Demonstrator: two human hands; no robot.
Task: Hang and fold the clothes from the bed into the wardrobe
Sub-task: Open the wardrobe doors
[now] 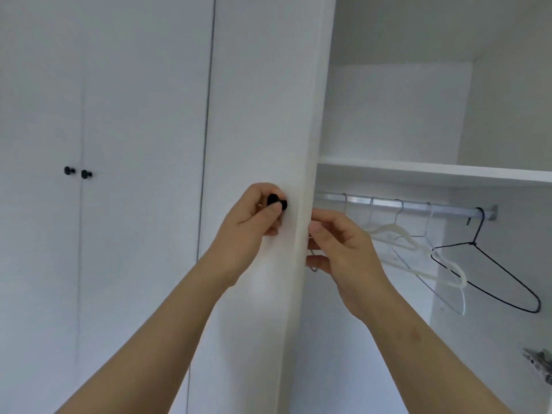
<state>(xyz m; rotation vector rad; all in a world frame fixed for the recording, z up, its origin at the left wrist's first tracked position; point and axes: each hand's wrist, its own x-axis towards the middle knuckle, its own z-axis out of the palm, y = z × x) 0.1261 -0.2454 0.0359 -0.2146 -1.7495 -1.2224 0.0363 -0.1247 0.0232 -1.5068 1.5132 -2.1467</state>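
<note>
A white wardrobe door (263, 115) stands partly open in front of me. My left hand (254, 222) pinches its black knob (277, 201). My right hand (343, 249) is just past the door's edge, fingers curled behind that edge. Inside, a metal rail (418, 206) carries several empty hangers: white ones (397, 237), a clear one (424, 282) and a black wire hanger (490, 264). No clothes from the bed are in view.
A white shelf (433, 171) runs above the rail. To the left are shut wardrobe doors with two black knobs (78, 172). A grey patterned cloth (540, 366) shows at the lower right edge inside the wardrobe.
</note>
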